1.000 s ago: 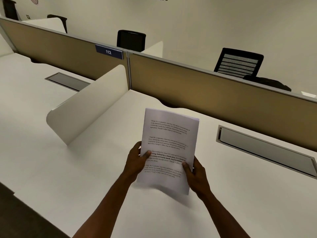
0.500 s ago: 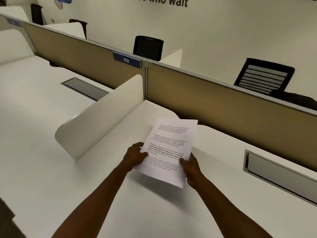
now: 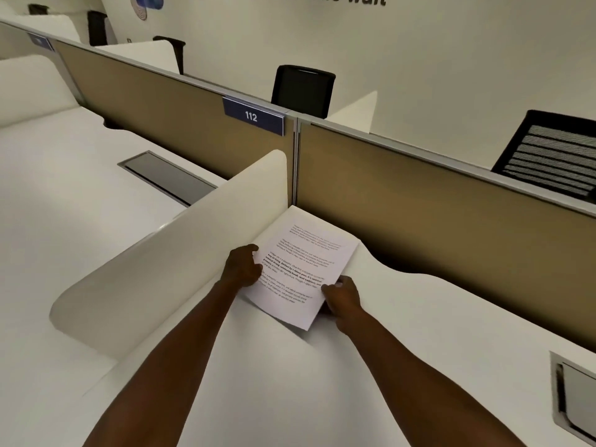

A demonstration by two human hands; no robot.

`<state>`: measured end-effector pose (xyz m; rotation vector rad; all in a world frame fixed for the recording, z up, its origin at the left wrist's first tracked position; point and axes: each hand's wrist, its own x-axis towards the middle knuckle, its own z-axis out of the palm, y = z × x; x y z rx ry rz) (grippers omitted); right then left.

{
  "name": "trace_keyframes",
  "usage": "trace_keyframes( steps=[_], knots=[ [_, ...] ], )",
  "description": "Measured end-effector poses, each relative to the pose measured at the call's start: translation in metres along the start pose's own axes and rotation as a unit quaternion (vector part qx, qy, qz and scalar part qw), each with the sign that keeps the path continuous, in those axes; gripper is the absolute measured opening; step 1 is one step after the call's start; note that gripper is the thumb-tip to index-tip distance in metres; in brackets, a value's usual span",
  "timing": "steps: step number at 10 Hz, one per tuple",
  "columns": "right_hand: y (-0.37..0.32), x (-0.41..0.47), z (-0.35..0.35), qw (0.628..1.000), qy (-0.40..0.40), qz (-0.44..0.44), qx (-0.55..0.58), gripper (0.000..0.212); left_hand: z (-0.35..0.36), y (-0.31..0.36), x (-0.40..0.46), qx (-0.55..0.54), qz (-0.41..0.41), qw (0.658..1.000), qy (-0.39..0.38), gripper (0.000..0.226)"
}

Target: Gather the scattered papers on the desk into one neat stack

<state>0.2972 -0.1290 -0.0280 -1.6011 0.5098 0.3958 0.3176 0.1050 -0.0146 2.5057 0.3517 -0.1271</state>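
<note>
White laminate desk [image 3: 403,366] carries a single stack of papers [image 3: 300,269], printed side up, with paragraphs of black text too small to read. The stack sits low over the far left corner of the desk, its far end close to where the curved white side divider [image 3: 180,253] meets the tan fabric partition [image 3: 435,204]. A shadow lies under the near corner of the stack, which appears raised slightly off the surface; whether the far end touches the desk cannot be determined.

Both hands are engaged on the stack. The left hand [image 3: 242,266] grips the left long edge, fingers curled around it with the thumb on the printed face. The right hand [image 3: 342,298] grips the right long edge near the lower corner, fingers closed on the sheets. Both forearms reach forward across the desk from the bottom of the view.

The sheets appear aligned with one another; only one printed face is visible and the number of sheets cannot be judged.

Surroundings noted: a blue plate marked 112 [image 3: 253,116] is fixed to the top of the partition on the neighbouring bay. A grey cable hatch [image 3: 167,177] is set into the neighbouring desk on the left, and another hatch [image 3: 574,395] sits at the right edge of this desk. Two black office chairs [image 3: 303,88] [image 3: 548,153] stand behind the partition against the pale wall, which bears partly cropped lettering.
</note>
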Motion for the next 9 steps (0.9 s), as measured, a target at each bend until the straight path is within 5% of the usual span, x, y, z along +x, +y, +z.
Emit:
trace_keyframes(
  steps=[4, 6, 9],
  knots=[
    [-0.015, 0.023, 0.026, 0.951, 0.156, -0.143, -0.224, 0.008, 0.008, 0.021, 0.032, 0.013, -0.013, 0.998, 0.053, 0.039],
    [-0.017, 0.024, 0.021, 0.951, 0.116, -0.148, -0.246, 0.002, 0.01, 0.012, 0.029, 0.012, -0.02, 0.996, 0.088, 0.025],
    [-0.023, 0.012, 0.005, 0.94, 0.013, -0.147, -0.307, 0.025, 0.008, 0.016, 0.013, 0.017, 0.0, 0.998, 0.057, 0.053]
  ],
)
